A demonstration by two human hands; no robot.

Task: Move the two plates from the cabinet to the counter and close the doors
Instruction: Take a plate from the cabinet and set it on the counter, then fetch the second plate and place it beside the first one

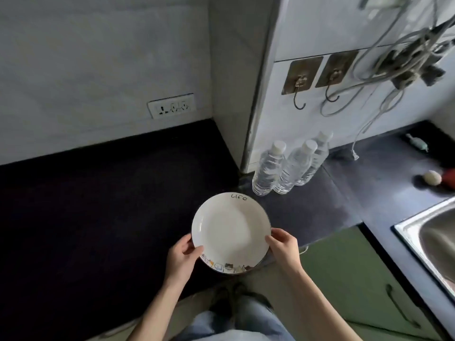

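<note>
Legs: blue jeans and dark shoes show at the very bottom, just nearer than the plate.
Left hand: the left hand grips the plate on its left rim, with the thumb on top of the edge.
Right hand: the right hand grips the plate on its right rim, fingers curled on the edge.
Plate: the white plate is held flat between both hands, at the front edge of the counter. It has a thin dark rim, the word "life" on its far side and little pictures on its near side. One cannot tell if it touches the counter or is a bit above it.
Counter: the dark counter runs under and to the left of the plate, and goes on to the right of it.
Green door: a green cabinet door with a dark handle is below and right of the plate.
Sink: a shiny metal sink is far to the right of the plate.
Bottles: three clear water bottles with white caps stand in a row just behind the plate, to its right.
Socket: a white wall socket is behind the plate, to the left.
Hooks: two wall hooks are high behind the plate, on a white panel.
Wires: a bunch of grey wires hangs to the right of the hooks.
</note>
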